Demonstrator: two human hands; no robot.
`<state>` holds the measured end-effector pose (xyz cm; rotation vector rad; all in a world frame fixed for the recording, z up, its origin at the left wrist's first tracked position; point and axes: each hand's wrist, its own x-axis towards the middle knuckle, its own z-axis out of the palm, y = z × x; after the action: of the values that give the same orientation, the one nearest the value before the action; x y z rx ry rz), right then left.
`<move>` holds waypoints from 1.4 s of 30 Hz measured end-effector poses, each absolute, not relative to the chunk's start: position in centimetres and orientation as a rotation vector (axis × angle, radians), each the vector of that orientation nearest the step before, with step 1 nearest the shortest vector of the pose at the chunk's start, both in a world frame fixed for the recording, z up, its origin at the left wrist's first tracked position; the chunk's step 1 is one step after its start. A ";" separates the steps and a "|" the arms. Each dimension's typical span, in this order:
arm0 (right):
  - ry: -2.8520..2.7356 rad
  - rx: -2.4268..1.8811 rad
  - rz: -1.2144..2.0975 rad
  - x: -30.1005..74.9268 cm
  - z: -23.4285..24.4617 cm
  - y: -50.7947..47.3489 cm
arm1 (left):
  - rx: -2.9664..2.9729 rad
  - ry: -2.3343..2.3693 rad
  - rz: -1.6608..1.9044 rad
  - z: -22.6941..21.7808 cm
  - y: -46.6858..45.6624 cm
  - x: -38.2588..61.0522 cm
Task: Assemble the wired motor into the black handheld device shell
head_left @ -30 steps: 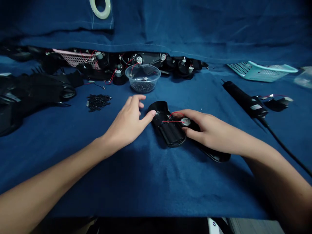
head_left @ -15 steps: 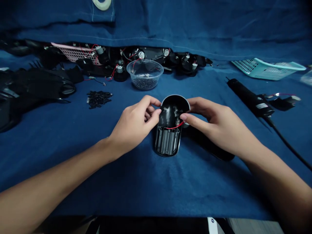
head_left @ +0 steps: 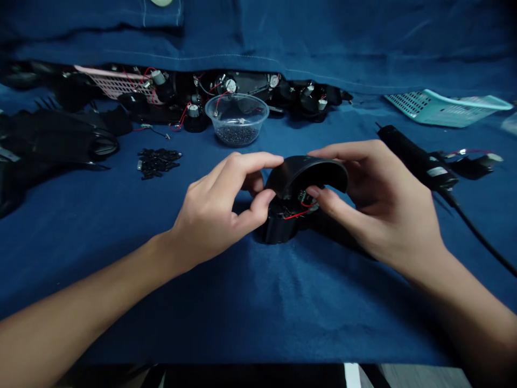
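Observation:
A black plastic housing (head_left: 283,180) with a curved, hood-like upper part is held between my two hands above the blue cloth. My left hand (head_left: 220,202) pinches its left edge between thumb and forefinger. On the right side, my right hand (head_left: 379,199) grips the rim, its thumb reaching inside beside a small circuit board (head_left: 305,198). A red wire (head_left: 297,214) runs from there across the black lower section (head_left: 278,229). The curved wall hides much of the inside. Another long dark part (head_left: 343,233) lies partly hidden beneath my right hand.
Beyond my hands stand a clear bowl (head_left: 237,132) of tiny dark pieces and a heap of small black parts (head_left: 158,163). A pink basket (head_left: 121,83) and wired parts lie behind. A black corded tool (head_left: 412,153) and a teal basket (head_left: 448,110) are at right.
The housing has tilted, its curved top now raised and turned rightward, so the ribbed battery compartment no longer shows. My right hand has lifted a little with it.

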<state>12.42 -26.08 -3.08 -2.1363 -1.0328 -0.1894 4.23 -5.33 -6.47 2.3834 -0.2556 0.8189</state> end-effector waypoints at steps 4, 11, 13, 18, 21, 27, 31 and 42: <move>-1.056 -2.085 -0.188 12.3 -3.0 -26.0 | 2.413 -0.259 0.878 -6.5 -5.4 4.2; -1.056 -2.015 -0.151 12.2 -3.1 -25.8 | 2.420 -0.283 1.024 -6.8 -5.3 4.3; -1.055 -2.005 -0.144 12.2 -3.2 -25.8 | 2.402 -0.302 0.994 -6.8 -5.3 4.3; -1.084 -1.970 -0.166 12.1 -3.2 -25.8 | 2.455 -0.258 0.893 -6.7 -5.0 4.3; -1.090 -1.957 -0.145 12.1 -3.2 -25.8 | 2.444 -0.271 0.843 -6.7 -4.9 4.3; -1.061 -1.977 -0.142 11.9 -3.0 -25.7 | 2.454 -0.273 0.935 -6.8 -5.0 4.3; -1.045 -1.985 -0.161 11.8 -3.1 -25.7 | 2.465 -0.253 0.959 -6.8 -5.1 4.3; -1.042 -2.315 0.057 13.4 -3.8 -25.8 | 2.595 -0.030 0.491 -6.9 -4.8 5.9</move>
<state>13.43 -25.82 -3.84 -2.3153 -1.0425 0.0568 5.92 -4.83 -6.85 2.5955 -0.0296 0.4912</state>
